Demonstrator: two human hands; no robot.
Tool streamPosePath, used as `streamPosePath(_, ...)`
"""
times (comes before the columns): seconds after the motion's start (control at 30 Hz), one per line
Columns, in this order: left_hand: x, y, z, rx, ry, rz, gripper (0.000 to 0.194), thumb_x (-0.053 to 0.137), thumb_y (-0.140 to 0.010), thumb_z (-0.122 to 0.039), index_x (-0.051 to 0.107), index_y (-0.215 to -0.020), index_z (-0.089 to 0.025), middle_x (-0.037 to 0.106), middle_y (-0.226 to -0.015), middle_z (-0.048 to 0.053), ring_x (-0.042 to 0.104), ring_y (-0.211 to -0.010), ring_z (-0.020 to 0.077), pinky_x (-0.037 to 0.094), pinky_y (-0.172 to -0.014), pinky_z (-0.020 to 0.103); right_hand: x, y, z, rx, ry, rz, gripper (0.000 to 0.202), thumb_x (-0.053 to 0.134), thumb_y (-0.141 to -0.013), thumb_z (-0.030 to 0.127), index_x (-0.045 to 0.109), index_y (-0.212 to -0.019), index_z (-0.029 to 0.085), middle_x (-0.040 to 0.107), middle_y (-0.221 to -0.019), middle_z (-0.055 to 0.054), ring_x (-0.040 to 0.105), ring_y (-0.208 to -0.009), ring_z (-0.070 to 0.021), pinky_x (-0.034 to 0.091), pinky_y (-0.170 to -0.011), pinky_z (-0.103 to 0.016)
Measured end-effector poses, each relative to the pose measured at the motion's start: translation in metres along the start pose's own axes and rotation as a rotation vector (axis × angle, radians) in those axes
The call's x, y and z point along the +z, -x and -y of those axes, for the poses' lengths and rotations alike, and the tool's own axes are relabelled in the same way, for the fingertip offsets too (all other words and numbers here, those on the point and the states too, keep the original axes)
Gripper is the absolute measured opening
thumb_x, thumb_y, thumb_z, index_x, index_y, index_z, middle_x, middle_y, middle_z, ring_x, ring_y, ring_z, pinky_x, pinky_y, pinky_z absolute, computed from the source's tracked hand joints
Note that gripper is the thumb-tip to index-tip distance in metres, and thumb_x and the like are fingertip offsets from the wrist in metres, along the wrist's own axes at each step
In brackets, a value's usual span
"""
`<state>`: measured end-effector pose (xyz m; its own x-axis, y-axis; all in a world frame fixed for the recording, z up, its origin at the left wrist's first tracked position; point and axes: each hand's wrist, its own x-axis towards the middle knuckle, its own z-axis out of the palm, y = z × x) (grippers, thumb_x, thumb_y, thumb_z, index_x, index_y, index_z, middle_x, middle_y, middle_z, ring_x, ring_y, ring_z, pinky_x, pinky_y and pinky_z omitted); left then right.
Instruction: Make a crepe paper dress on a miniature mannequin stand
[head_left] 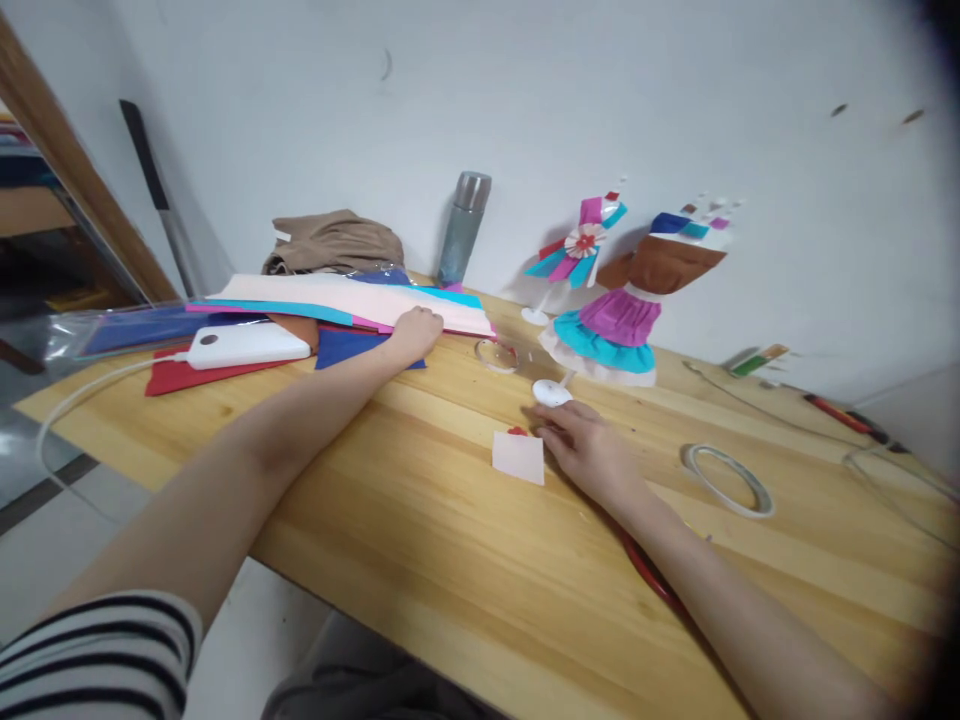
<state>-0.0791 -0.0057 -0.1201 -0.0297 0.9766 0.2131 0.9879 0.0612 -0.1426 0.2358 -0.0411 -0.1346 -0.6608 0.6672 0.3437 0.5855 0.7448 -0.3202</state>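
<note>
My left hand (417,336) lies at the front edge of a stack of coloured sheets, its fingers curled over a long pale pink sheet (322,292) on top. Blue and magenta layers show beneath it; fabric or paper, I cannot tell. On the table, my right hand (589,450) is closed, thumb and forefinger close together beside a small pale pink square (518,458). Whatever its fingers hold is hidden. A small red piece (517,431) sits at the square's far edge. Just beyond the right hand is the white round base (551,392) of a stand.
Behind stand a ruffled doll-size dress (619,310), a ribbon rosette (585,243) and a grey flask (463,228). Clear tape (496,355) lies mid-table, a white tape roll (727,480) at right. A white corded device (247,345) and brown cloth (337,242) are left.
</note>
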Motion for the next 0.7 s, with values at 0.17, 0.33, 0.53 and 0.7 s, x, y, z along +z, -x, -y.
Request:
streamPosePath(0.17,-0.003,0.0,0.0,0.004,-0.003,-0.022,0.036,0.041,-0.09,-0.004,0.066,-0.115,-0.007,0.068,-0.11,0.02,0.062,-0.107,0.026,0.046,-0.084,0.032,0.001,-0.003,0.004,-0.11,0.02,0.02,0.025,0.052,-0.091,0.019,0.076,-0.097,0.015,0.07,-0.093,-0.013,0.063,-0.091,-0.0258,0.051,-0.085,-0.042)
streamPosePath(0.33,-0.008,0.003,-0.001,0.057,-0.016,-0.104,0.035,0.044,-0.085,-0.004,0.066,-0.112,-0.002,0.066,-0.109,0.024,0.059,-0.108,0.0319,0.043,-0.086,0.039,0.001,-0.003,0.0,0.008,-0.076,-0.048,0.019,0.054,-0.089,0.018,0.074,-0.089,0.018,0.071,-0.093,-0.011,0.065,-0.091,-0.0243,0.052,-0.085,-0.041)
streamPosePath(0.53,-0.031,0.012,-0.028,0.214,0.028,-0.261,0.031,0.045,-0.085,-0.008,0.07,-0.103,-0.007,0.066,-0.11,0.021,0.053,-0.114,0.034,0.04,-0.09,0.045,0.006,-0.005,-0.001,-0.074,-0.118,-0.05,0.024,0.053,-0.092,0.022,0.074,-0.104,0.023,0.072,-0.101,-0.013,0.065,-0.097,-0.0278,0.052,-0.087,-0.045)
streamPosePath(0.7,-0.054,0.037,-0.08,0.169,0.38,-0.089,0.029,0.046,-0.083,-0.008,0.072,-0.094,-0.01,0.071,-0.096,0.016,0.062,-0.097,0.0271,0.043,-0.076,0.035,0.006,-0.006,0.006,-0.176,-0.081,0.013,0.015,0.059,-0.09,0.02,0.072,-0.095,0.019,0.068,-0.093,-0.012,0.062,-0.089,-0.0262,0.05,-0.082,-0.042)
